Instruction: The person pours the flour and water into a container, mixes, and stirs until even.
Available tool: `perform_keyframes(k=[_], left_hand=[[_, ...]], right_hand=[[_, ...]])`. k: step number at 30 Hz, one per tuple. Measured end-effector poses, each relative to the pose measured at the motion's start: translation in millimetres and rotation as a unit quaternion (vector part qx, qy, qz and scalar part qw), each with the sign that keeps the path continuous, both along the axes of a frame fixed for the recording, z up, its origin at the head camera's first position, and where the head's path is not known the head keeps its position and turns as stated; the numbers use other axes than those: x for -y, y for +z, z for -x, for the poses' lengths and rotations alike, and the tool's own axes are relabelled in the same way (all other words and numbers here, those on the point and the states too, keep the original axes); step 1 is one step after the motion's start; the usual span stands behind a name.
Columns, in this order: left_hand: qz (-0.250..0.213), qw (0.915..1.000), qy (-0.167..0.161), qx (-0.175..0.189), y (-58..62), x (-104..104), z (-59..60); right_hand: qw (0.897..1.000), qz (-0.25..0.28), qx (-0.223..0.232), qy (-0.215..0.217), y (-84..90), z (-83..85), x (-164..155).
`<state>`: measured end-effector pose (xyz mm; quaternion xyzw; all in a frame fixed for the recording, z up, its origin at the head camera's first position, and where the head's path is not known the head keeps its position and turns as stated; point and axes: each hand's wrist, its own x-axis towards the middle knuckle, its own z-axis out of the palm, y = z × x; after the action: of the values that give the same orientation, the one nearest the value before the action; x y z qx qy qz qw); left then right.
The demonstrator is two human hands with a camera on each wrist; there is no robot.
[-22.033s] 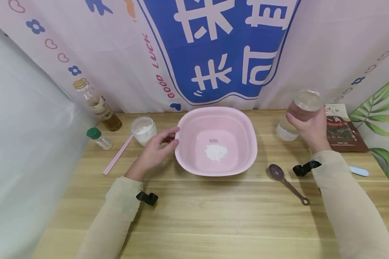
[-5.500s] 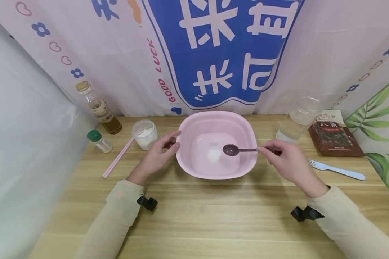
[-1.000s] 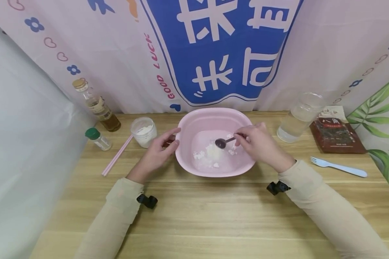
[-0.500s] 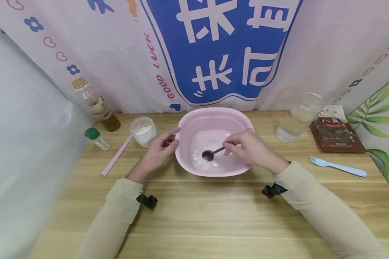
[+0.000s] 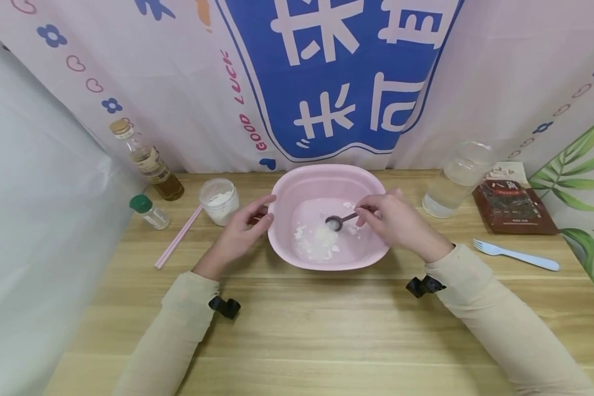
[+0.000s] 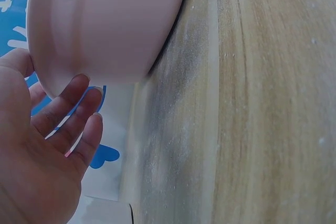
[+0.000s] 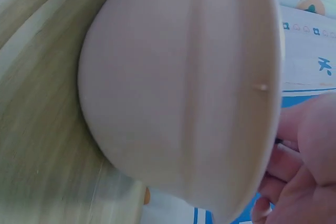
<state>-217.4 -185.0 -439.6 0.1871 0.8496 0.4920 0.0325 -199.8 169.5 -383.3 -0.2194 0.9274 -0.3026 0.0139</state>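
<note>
- Pink basin (image 5: 379, 190) holding white powder (image 5: 318, 239)
- Dark purple spoon (image 5: 335, 221)
- Light wood-grain bench (image 5: 326, 330)
- Pale blue fork (image 5: 517, 255)
- Green-capped shaker (image 5: 149, 212)
- Pink chopsticks (image 5: 180, 237)
- Beige sleeves (image 5: 505, 324)

One basin (image 5: 376, 190), one spoon (image 5: 340, 220), two jars — one bottle (image 5: 148, 162), one fork (image 5: 517, 256), one packet (image 5: 512, 206).

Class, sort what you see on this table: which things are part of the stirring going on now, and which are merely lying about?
In use: pink basin, held by the left hand; spoon, held by the right hand; wet white powder.

Lying about: powder jar, oil bottle, green-capped shaker, pink chopsticks, water cup, spice packet, blue fork.
</note>
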Motion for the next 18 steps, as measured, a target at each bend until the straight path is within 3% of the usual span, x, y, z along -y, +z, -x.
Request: perform_keyframes(k=[7,14,18], left_hand=[[-0.006,1.0,-0.001,-0.001,-0.4,-0.1,-0.4],[-0.007,1.0,-0.004,-0.002,-1.6,0.0,0.4],[-0.011,0.9999,-0.005,-0.003,-1.9,0.6,0.8]], right_hand=[[0.998,0.039,0.031,0.044,-6.4,-0.9,10.4],[0.999,-0.016,-0.044,0.009,-7.7,2.2,9.2],[0.998,-0.049,-0.037,0.007,-0.1,1.4,-4.2]])
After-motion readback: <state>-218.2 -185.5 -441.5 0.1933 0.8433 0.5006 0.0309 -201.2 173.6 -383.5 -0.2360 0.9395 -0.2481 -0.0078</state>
